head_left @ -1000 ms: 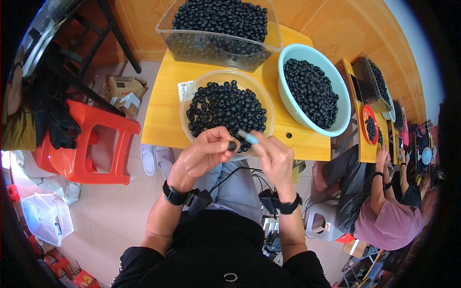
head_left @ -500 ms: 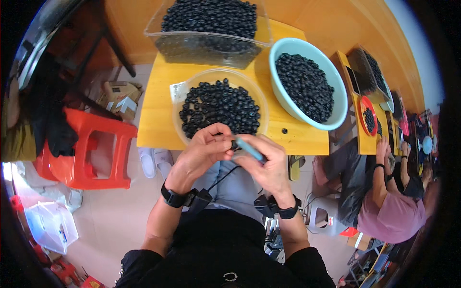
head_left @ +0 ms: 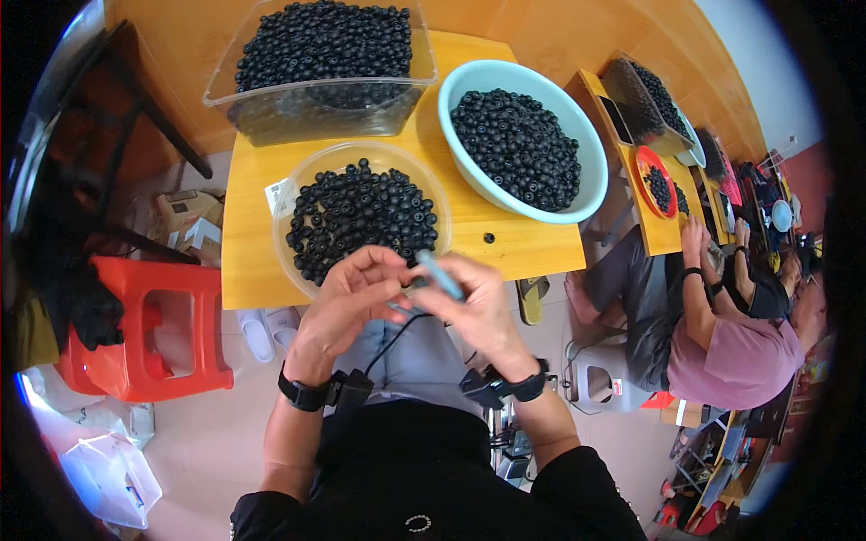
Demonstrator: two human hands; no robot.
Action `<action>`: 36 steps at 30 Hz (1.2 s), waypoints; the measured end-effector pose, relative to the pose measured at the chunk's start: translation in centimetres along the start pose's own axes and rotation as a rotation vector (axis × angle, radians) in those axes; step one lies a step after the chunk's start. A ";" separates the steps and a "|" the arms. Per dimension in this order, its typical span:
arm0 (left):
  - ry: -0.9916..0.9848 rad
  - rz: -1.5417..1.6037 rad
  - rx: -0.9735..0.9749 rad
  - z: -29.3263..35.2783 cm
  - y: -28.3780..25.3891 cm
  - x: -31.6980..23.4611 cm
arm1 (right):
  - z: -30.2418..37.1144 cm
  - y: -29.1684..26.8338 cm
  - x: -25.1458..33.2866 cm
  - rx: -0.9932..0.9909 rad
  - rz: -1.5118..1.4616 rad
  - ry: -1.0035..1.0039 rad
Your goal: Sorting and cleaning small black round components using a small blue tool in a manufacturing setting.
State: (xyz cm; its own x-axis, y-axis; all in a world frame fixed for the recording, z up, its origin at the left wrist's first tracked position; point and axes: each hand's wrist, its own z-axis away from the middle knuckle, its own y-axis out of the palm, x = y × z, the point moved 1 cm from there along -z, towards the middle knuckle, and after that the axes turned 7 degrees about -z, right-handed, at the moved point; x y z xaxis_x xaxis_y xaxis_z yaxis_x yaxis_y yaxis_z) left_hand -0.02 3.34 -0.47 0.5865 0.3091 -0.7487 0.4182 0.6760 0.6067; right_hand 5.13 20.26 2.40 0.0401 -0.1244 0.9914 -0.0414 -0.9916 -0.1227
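Note:
My left hand (head_left: 347,299) pinches a small black round piece (head_left: 415,283) between thumb and fingers, just over the table's front edge. Only a bit of that piece shows. Closed around a slim blue-grey tool (head_left: 441,275), my right hand (head_left: 484,314) meets the left one at the piece. The tool's working end is blurred and partly hidden, so its kind is unclear. Directly beyond my hands lies a shallow round clear tray (head_left: 438,187) with many black bead-like pieces, each with a hole.
A clear box (head_left: 316,113) heaped with black pieces stands at the back left of the yellow table (head_left: 532,251). A light-blue basin (head_left: 591,180) of them is at right, near one loose piece (head_left: 489,238). A red stool (head_left: 153,334) is left; co-workers (head_left: 722,361) sit right.
The view has shifted, so the table and trays sit farther left. Both hands stay together, and the tool has tilted slightly against the black piece.

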 end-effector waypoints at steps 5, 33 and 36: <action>0.215 -0.280 -0.294 0.1 -2.2 -1.4 | -2.2 -8.1 -0.8 -0.429 0.256 -0.130; 0.395 -1.297 -0.360 -2.7 -2.8 1.0 | -3.8 -12.2 -2.5 -0.707 0.767 -0.168; 0.383 -1.278 -0.358 -2.6 -2.7 0.7 | -3.7 -12.1 -2.3 -0.716 0.767 -0.119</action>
State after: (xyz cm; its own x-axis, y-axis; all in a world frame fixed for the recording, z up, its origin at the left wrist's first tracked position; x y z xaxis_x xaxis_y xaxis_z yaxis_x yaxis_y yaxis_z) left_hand -2.56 3.51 -3.36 -0.3155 -0.5263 -0.7896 0.2831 0.7420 -0.6077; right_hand 1.83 32.67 1.78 -0.1505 -0.7501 0.6439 -0.6748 -0.3981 -0.6214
